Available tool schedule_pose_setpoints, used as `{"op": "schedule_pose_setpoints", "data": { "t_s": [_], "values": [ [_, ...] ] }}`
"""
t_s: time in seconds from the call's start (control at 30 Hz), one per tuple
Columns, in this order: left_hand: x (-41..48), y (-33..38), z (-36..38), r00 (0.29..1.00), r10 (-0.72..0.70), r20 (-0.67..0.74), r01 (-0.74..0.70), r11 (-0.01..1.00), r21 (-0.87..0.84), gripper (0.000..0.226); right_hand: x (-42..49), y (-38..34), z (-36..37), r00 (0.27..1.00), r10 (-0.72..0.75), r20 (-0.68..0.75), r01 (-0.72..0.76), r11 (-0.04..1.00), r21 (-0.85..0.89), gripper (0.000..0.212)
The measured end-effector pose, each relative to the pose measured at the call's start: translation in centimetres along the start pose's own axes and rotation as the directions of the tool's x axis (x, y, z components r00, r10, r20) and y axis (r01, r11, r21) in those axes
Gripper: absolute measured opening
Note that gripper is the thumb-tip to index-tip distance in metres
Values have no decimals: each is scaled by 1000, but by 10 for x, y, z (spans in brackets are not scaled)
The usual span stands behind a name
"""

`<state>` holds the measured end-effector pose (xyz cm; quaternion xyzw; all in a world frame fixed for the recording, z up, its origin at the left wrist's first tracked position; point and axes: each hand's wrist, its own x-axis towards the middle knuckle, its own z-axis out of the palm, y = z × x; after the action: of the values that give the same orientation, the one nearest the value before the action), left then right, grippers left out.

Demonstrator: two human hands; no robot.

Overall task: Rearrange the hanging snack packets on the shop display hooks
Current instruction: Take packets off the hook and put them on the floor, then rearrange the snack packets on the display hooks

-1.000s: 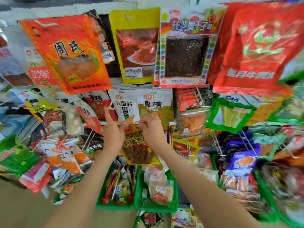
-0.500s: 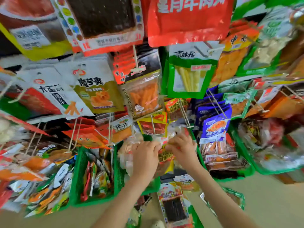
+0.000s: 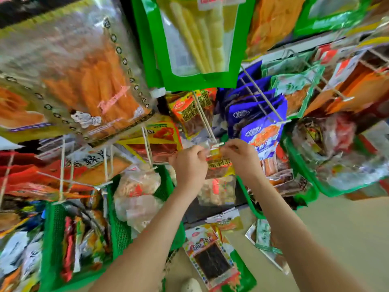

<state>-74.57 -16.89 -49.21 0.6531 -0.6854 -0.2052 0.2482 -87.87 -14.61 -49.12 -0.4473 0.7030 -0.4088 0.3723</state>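
Note:
A small yellow snack packet (image 3: 217,165) with dark strips inside hangs between my hands, its top edge right at the white tip of a long display hook (image 3: 205,120). My left hand (image 3: 189,163) pinches the packet's top left corner. My right hand (image 3: 242,157) pinches the top right corner. More packets of the same yellow and red kind (image 3: 193,114) hang further back on that hook. Whether the packet's hole is over the hook tip is hidden by my fingers.
Blue packets (image 3: 259,131) hang on the hook to the right, a large green packet (image 3: 195,41) overhead, and an orange-strip packet (image 3: 84,85) at upper left. Green baskets (image 3: 120,230) of snacks stand below. Loose packets (image 3: 212,260) lie on the beige floor.
The view has dropped and closed in on the lower hooks. Both hands carried the yellow packet down and right, from the middle row to the tip of this lower hook.

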Motion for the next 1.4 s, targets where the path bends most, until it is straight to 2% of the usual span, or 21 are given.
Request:
{"op": "schedule_pose_setpoints", "data": {
  "t_s": [0.07,0.23,0.43,0.6,0.83,0.97,1.17,1.4],
  "values": [
    [11,3,0,999,26,-34,-27,999,-32,18,12,-4,1,1000,-21,-23,21,1000,21,8],
    [22,11,-5,992,88,-90,-80,992,93,18,25,-13,3,999,-17,-31,19,997,69,12],
    [18,8,-4,974,176,-140,-163,982,101,11,24,-10,4,998,-51,-29,51,998,20,5],
    [13,-5,0,974,177,-144,-159,979,127,9,19,-1,10,995,-96,-30,94,994,-52,12],
    [14,3,2,948,195,-252,-178,980,89,12,18,-5,11,983,-138,-124,144,988,45,11],
    [18,5,4,956,179,-233,-167,983,70,9,24,-5,11,980,-151,-129,150,989,-16,10],
    [17,1,5,940,232,-250,-212,972,102,9,22,-3,10,968,-211,-135,200,976,-91,7],
    [17,-1,10,925,270,-267,-250,962,108,9,20,-1,13,953,-222,-205,208,974,-85,7]
  ]
}}
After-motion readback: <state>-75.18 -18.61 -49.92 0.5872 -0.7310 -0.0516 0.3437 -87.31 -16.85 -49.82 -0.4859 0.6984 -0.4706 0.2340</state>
